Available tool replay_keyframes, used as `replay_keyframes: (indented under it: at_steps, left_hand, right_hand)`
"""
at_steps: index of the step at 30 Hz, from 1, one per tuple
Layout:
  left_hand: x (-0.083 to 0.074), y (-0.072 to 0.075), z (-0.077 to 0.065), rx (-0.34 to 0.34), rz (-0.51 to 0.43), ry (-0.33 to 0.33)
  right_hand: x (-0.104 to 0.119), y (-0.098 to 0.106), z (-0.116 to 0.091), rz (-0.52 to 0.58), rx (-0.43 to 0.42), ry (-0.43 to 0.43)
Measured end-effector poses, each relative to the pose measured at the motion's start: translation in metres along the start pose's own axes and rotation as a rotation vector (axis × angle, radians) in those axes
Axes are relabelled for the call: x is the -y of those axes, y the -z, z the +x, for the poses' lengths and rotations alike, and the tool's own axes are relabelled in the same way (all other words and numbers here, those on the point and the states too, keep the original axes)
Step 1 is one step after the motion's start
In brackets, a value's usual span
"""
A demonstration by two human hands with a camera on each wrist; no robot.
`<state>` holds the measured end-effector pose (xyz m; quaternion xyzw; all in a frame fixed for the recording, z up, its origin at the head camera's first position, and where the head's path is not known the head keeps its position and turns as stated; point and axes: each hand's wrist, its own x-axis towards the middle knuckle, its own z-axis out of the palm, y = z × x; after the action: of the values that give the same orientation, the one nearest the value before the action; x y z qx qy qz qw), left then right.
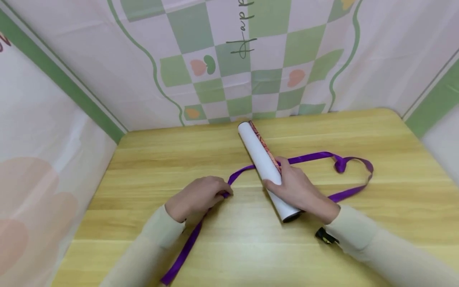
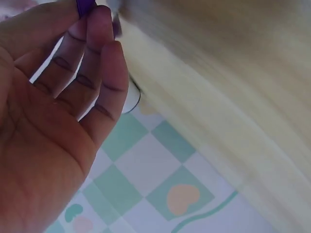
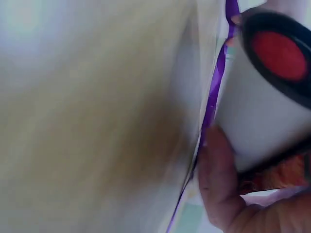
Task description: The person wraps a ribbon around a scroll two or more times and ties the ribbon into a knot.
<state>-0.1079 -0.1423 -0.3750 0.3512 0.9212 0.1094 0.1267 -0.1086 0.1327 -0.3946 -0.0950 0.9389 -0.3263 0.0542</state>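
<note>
A purple ribbon [image 1: 312, 157] runs across the wooden table and passes under a rolled-up white sheet [image 1: 259, 153] with a red patterned edge. My left hand [image 1: 201, 195] pinches the ribbon left of the roll; in the left wrist view a bit of purple ribbon [image 2: 85, 7] shows between thumb and fingertips. With thumb and fingers on opposite sides, my right hand [image 1: 299, 187] grips the lower half of the roll. The right wrist view shows the dark-rimmed end of the roll [image 3: 267, 107], red inside, with the ribbon beside it.
The wooden table [image 1: 143, 159] meets a green-and-white checked cloth [image 1: 229, 59] at its back edge. To the right, the ribbon loops round with a small twisted bunch [image 1: 340, 164]. Its left end trails toward the table's front.
</note>
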Motion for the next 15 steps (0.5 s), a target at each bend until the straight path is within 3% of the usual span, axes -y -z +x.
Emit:
replay_keyframes:
  at_steps: [8,11,15]
  left_hand:
    - [0.010,0.014,-0.006,-0.042,0.016,0.113]
    - [0.012,0.017,-0.010,-0.039,-0.007,0.148]
    - [0.014,0.017,-0.014,-0.024,-0.016,0.170]
  right_hand:
    - [0.009,0.003,-0.002,-0.150,0.136,0.034]
    - [0.009,0.016,-0.003,-0.230,0.196,0.035]
    - [-0.010,0.048,0.001,-0.374,0.158,0.009]
